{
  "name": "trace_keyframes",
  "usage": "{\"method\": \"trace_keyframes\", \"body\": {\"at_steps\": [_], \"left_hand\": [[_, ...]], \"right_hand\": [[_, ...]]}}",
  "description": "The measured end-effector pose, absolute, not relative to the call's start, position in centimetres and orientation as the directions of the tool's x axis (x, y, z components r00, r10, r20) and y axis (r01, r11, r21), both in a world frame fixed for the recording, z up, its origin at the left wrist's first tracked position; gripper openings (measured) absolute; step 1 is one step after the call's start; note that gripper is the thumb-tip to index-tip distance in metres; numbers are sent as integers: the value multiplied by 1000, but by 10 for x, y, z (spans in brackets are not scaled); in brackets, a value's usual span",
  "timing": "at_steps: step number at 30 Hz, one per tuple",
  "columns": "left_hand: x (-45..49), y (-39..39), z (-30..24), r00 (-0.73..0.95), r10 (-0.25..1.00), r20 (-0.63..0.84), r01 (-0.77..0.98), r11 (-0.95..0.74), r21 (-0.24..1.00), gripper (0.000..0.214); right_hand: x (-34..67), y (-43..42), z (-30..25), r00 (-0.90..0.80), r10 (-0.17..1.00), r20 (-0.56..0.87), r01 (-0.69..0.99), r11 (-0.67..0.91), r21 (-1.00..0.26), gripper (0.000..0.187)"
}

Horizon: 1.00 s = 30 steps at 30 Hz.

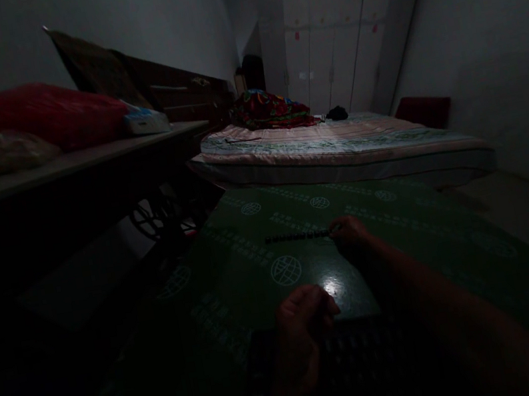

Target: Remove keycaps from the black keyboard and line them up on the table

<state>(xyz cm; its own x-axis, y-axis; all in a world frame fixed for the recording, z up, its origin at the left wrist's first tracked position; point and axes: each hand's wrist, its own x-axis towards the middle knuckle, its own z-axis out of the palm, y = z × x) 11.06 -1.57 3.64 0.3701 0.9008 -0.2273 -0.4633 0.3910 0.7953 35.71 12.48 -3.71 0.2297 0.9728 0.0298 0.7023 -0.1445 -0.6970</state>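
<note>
A dark keyboard (366,350) lies at the near edge of the green board (236,270), its rows of keys barely visible in the gloom. Farther out, small black keycaps (296,236) stand in a straight row. My right hand (349,232) reaches to the right end of that row, fingers pinched on what looks like a keycap, mostly hidden. Above the keyboard's upper left part, my left hand (304,313) is curled closed, thumb against the fingers. Whatever it may hold is too dark to make out.
Beyond the board is a bed (336,142) with a bundled red patterned blanket (270,110). On the left, a shelf-like table (100,154) carries a red bag (37,114) and a tissue box (147,119). A dark spoked wheel (151,218) sits below it.
</note>
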Motion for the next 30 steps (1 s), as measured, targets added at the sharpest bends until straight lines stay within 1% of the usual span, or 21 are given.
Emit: {"method": "trace_keyframes", "body": {"at_steps": [4, 20, 25, 30], "left_hand": [[111, -16, 37, 352, 909, -221, -469, 376, 799, 20], [111, -16, 36, 368, 906, -210, -446, 370, 815, 17], [110, -16, 36, 372, 903, -213, -444, 375, 814, 20], [110, -16, 38, 371, 902, -221, -437, 380, 815, 20]], "right_hand": [[359, 127, -39, 226, 974, 25, 698, -144, -701, 19], [362, 130, -44, 218, 975, 44, 726, -132, -675, 18], [361, 128, -40, 225, 974, 34, 724, -143, -675, 18], [357, 124, -37, 229, 972, 53, 713, -131, -689, 22]]}}
